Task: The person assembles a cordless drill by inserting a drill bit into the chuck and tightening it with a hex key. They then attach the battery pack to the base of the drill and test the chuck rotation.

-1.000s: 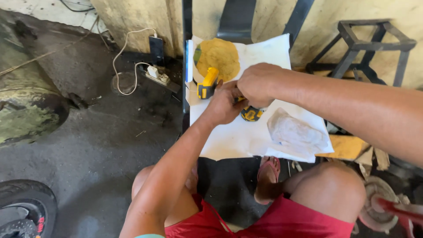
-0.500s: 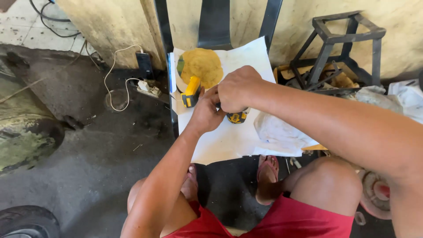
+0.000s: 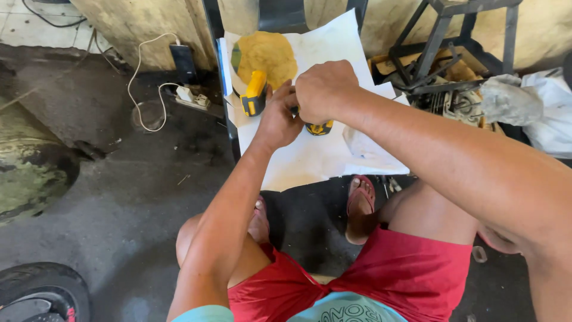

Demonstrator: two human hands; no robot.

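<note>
My right hand (image 3: 325,89) is closed in a fist around the grip of a yellow and black cordless drill; only the drill's base (image 3: 319,127) shows below the fist. My left hand (image 3: 279,119) rests against the same drill from the left, fingers curled at its front. A yellow power tool (image 3: 255,92) lies just left of my left hand, on a round yellow disc (image 3: 266,55). Everything sits on a white paper sheet (image 3: 304,156) spread over a low surface. What my left fingers grip is hidden.
A clear plastic bag (image 3: 366,152) lies on the paper at the right. A black metal stand (image 3: 453,42) and engine parts are at the far right. A white cable and charger (image 3: 186,94) lie on the concrete floor at left. A tyre (image 3: 42,292) is at bottom left.
The camera view has shifted, so the paper and hands sit more to the centre. Both hands stay together on the drill, with little movement between them.
</note>
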